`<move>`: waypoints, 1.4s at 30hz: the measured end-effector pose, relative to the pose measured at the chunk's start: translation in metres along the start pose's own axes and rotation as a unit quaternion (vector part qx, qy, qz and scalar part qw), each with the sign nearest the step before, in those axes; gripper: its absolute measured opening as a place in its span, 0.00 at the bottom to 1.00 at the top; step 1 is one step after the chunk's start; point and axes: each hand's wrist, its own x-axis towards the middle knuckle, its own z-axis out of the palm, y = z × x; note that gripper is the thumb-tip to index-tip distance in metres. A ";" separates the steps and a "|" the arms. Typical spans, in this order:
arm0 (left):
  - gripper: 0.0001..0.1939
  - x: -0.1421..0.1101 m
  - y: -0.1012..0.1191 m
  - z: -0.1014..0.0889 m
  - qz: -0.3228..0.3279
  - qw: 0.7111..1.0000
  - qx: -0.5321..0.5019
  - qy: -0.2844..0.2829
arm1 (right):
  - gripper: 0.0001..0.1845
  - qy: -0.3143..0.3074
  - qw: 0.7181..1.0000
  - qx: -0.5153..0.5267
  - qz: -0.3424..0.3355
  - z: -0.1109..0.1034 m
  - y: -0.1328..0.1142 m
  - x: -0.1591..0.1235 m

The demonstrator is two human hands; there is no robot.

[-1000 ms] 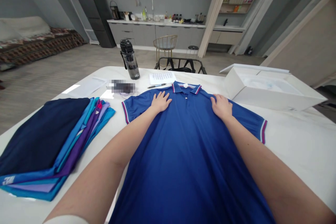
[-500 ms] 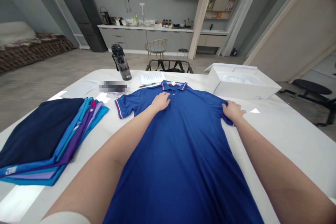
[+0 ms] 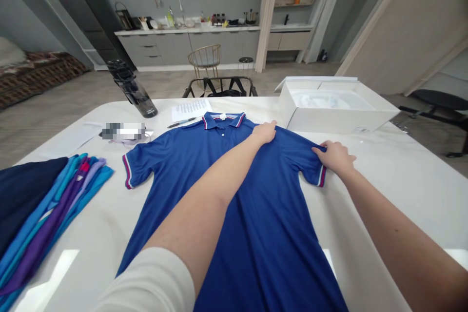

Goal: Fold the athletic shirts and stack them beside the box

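Note:
A blue polo shirt (image 3: pixel 263 204) lies spread front side up on the white table, its collar at the far end. Its collar and sleeve cuffs carry red and white stripes. My left hand (image 3: pixel 264 132) reaches across the chest to the shoulder seam on the right, fingers closed at the cloth there. With thumb and fingers, my right hand (image 3: pixel 337 156) pinches the outer top edge of the right-side sleeve, just above its striped cuff. My left forearm covers part of the shirt front; the hem runs out of view.
Folded garments (image 3: pixel 54 204) are stacked at the left. Beyond them lie a pixelated item (image 3: pixel 123 131), a black bottle (image 3: pixel 137 92), a pen (image 3: pixel 182 122) and a printed sheet (image 3: pixel 192 109). An open white box (image 3: pixel 329 119) stands at the back right.
My left hand has moved right, from near the placket to the shoulder. The right-side sleeve is now drawn outward and flatter, its cuff showing. The view has shifted to the right.

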 end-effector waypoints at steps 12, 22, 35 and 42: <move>0.16 0.011 -0.005 0.014 -0.014 0.992 -0.105 0.063 | 0.17 -0.051 0.990 0.084 -0.104 -0.032 -0.014 -0.007; 0.09 -0.031 -0.029 -0.019 -0.033 0.838 -0.531 0.124 | 0.26 -0.224 0.853 0.455 -0.127 -0.117 -0.135 -0.081; 0.34 -0.191 -0.164 -0.066 -0.234 0.655 -0.718 -0.032 | 0.20 -0.054 0.936 0.236 -0.256 -0.017 -0.303 -0.086; 0.39 -0.207 -0.167 -0.049 -0.235 0.915 -0.318 0.077 | 0.27 -0.057 0.974 0.033 -0.215 0.029 -0.275 -0.057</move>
